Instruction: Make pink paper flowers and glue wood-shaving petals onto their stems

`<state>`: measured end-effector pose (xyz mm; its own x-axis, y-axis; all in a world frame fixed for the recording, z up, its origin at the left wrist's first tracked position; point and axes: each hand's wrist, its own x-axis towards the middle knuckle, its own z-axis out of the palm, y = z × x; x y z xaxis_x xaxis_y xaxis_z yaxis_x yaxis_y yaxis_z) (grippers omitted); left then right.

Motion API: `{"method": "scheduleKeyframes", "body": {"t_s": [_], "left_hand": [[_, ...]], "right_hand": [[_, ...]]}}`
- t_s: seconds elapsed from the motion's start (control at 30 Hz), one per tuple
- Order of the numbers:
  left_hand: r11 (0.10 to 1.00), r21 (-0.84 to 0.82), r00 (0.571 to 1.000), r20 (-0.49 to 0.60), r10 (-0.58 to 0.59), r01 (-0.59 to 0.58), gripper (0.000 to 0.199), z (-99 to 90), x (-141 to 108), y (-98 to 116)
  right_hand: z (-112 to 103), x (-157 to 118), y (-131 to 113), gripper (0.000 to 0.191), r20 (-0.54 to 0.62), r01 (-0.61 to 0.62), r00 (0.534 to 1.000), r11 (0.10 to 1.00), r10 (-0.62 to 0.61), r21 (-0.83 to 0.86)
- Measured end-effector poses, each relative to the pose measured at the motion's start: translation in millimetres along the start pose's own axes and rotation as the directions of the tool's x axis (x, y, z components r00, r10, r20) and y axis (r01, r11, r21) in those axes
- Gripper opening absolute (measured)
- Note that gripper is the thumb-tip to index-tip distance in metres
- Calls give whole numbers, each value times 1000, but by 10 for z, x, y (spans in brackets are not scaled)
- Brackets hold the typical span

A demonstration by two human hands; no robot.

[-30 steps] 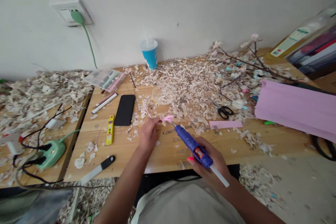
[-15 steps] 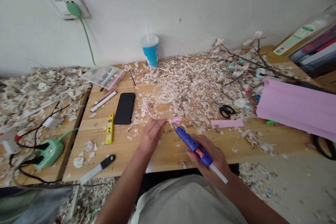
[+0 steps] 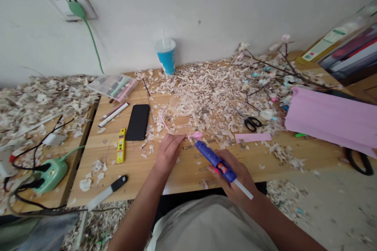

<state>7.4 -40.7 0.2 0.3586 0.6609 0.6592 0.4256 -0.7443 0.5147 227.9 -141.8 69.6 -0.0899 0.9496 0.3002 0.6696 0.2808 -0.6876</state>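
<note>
My right hand is wrapped round a blue glue gun with a white glue stick poking out of its back end. The gun's nozzle touches, or nearly touches, a small pink paper flower. My left hand pinches the thin dark stem that carries this flower, holding it just above the wooden table. A narrow pink paper strip lies to the right of the gun, with black-handled scissors behind it.
Pale shavings cover much of the table. A blue cup stands by the wall. Left lie a black phone, a yellow box, a knife and a green power strip. Pink paper and a flowering branch lie right.
The view has shifted slightly, so the scene sits a little further left. Both hands keep their grips, and the glue gun's nozzle stays at the pink flower.
</note>
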Motion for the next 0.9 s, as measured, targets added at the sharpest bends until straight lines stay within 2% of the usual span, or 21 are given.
{"method": "scheduleKeyframes", "body": {"t_s": [0.47, 0.9], "left_hand": [[999, 29, 1000, -2, 23, -23, 39, -9, 17, 29], [999, 16, 1000, -4, 27, -27, 41, -24, 12, 24]], "right_hand": [[-6, 17, -20, 9, -16, -22, 1000, 999, 21, -47], [3, -18, -19, 8, -11, -9, 1000, 999, 8, -43]]}}
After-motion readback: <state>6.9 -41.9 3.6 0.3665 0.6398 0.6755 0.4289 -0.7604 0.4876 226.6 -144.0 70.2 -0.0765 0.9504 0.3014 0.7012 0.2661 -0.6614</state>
